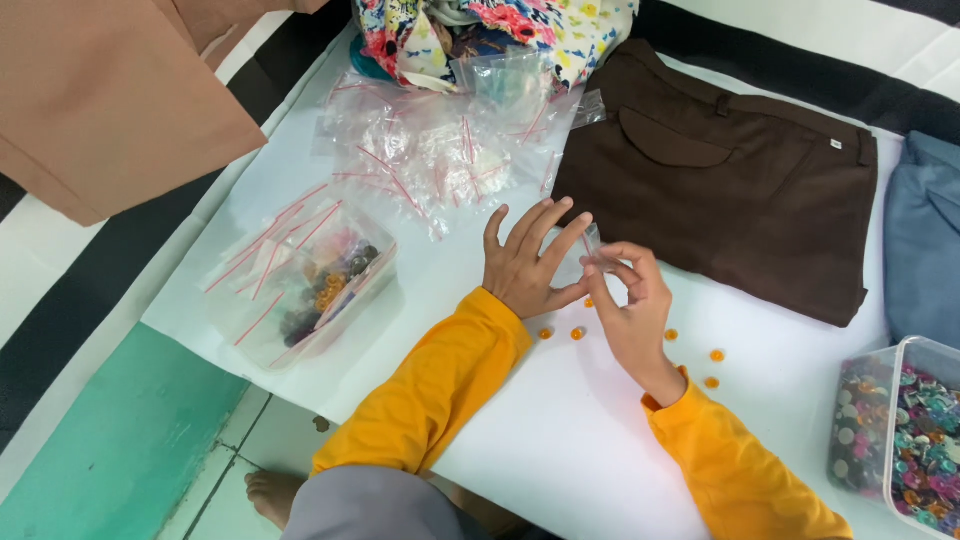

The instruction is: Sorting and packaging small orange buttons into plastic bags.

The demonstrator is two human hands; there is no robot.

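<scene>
Nearest the viewer, small orange buttons (577, 333) lie scattered on the white tabletop (560, 440), just below both hands, with a clear tub of mixed coloured buttons (905, 440) at the right edge. Above them, the right hand (628, 300) pinches a small clear zip bag (585, 252) between thumb and fingertips, while the left hand (528, 265), fingers spread and extended, steadies the bag's other side. Farther back lie a bag of sorted buttons (305, 285), a heap of empty zip bags (440, 150) and folded brown trousers (720, 170).
</scene>
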